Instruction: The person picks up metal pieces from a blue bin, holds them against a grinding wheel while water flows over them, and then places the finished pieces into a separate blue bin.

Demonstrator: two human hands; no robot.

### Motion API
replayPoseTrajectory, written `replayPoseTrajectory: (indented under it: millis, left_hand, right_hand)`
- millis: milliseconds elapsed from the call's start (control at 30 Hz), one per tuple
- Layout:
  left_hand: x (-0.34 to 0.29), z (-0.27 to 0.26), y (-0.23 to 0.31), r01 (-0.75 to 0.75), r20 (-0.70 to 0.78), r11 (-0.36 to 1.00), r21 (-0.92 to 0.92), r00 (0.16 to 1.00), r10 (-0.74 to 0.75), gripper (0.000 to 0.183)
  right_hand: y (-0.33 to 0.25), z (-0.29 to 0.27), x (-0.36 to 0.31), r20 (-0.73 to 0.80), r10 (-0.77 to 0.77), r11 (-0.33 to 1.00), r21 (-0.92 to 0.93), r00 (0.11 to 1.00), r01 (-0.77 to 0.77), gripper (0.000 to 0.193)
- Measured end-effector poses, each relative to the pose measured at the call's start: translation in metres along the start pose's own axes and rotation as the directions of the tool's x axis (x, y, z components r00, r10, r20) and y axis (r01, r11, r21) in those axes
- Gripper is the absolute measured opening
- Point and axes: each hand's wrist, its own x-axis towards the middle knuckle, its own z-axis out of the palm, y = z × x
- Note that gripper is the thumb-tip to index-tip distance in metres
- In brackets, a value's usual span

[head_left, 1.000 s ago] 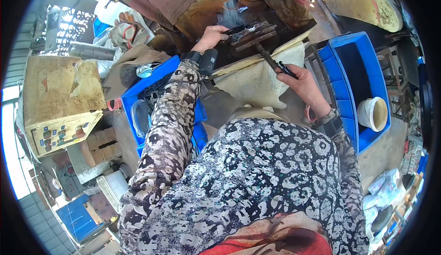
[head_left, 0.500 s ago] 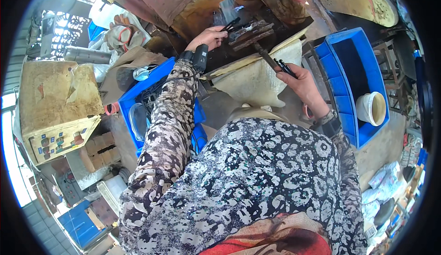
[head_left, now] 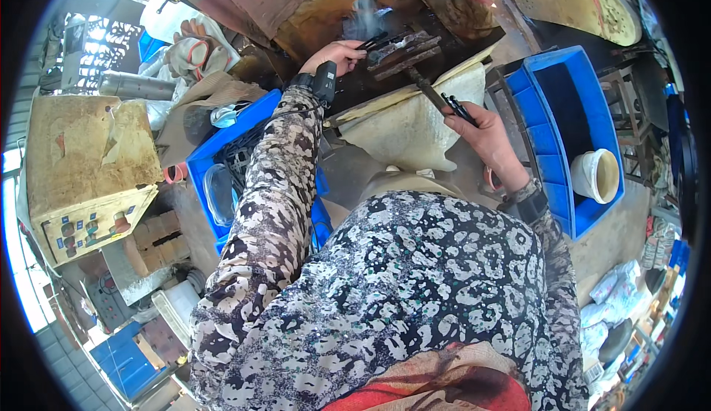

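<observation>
My left hand [head_left: 344, 56] is at the far side of the dark, wet work surface, its fingers pinched on thin black pieces [head_left: 374, 41] whose exact kind I cannot make out. Beside those pieces lies a rusty metal fixture [head_left: 406, 61] with a flat block and a bar-like handle [head_left: 427, 89] running toward me. My right hand [head_left: 478, 131], closer in and to the right, is closed around several slim black pieces [head_left: 461, 109]. The handle's near end meets its fingertips; whether they also grip it is hidden.
A stained cloth hood [head_left: 281, 0] arches over the work surface, with pale haze beneath. Off-white cloth [head_left: 407, 129] hangs at its front edge. A blue bin [head_left: 544, 152] holding a white bucket [head_left: 595, 176] stands right; another blue bin [head_left: 204, 163] and a control box [head_left: 89, 166] stand left.
The hands and the fixture stay almost where they were. The left hand's fingers have shifted slightly by the black pieces, and the haze under the hood looks thicker.
</observation>
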Motion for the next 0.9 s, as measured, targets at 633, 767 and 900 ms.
replayPoseTrajectory:
  millis: [633,767,900]
  left_hand:
    - [-0.058,0.031,0.011,-0.121,-0.196,0.984,0.13,0.97,0.145,0.031]
    - [-0.081,0.045,0.013,-0.166,-0.388,0.978,0.125,0.899,0.202,0.03]
    - [-0.104,0.06,0.012,-0.299,-0.535,0.928,0.222,0.758,0.372,0.029]
  right_hand:
    - [-0.005,-0.001,-0.008,0.035,-0.01,0.997,-0.082,0.999,0.013,0.028]
    - [-0.017,-0.004,0.004,0.005,-0.235,0.938,-0.261,0.972,0.228,0.03]
    - [-0.049,-0.004,0.032,-0.052,-0.273,0.925,-0.288,0.961,0.247,0.029]
